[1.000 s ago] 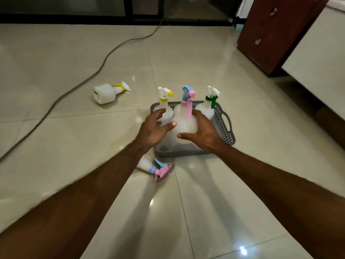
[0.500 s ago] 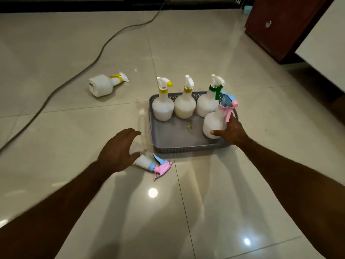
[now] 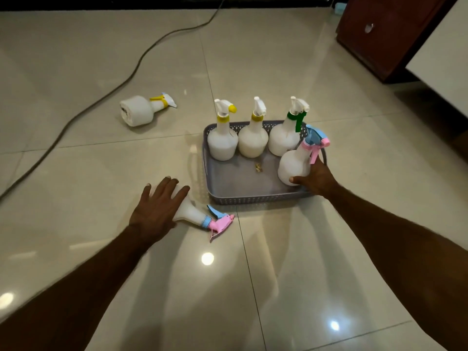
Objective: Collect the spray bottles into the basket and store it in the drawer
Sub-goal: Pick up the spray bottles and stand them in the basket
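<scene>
Glossy cream floor tiles [image 3: 253, 59], lamp glare in spots
- Far left: dark cable [image 3: 106, 95] snaking across tiles
- Left of basket, well apart: yellow-trigger bottle [image 3: 138, 110] lying on its side
- Left hand [image 3: 158, 210]: fingers straight and spread, palm laid flat on fallen pink-nozzle bottle [image 3: 196, 215]; no curl round it; bottle on its side on tiles, just beside near left corner of basket, nozzle pointing right
- Grey basket [image 3: 253, 198] on floor; upright along far wall: yellow-tipped bottle [image 3: 222, 138], yellow-collared bottle [image 3: 253, 140], green-trigger bottle [image 3: 286, 138]
- Small gold scrap [image 3: 258, 167] on basket bottom
- Right hand [image 3: 316, 177]: wrapped round base of pink-and-blue bottle [image 3: 296, 163], upright at near right corner of basket
- Far right: dark red cabinet [image 3: 395, 34] with round knob; white panel [image 3: 445, 59] next to it
</scene>
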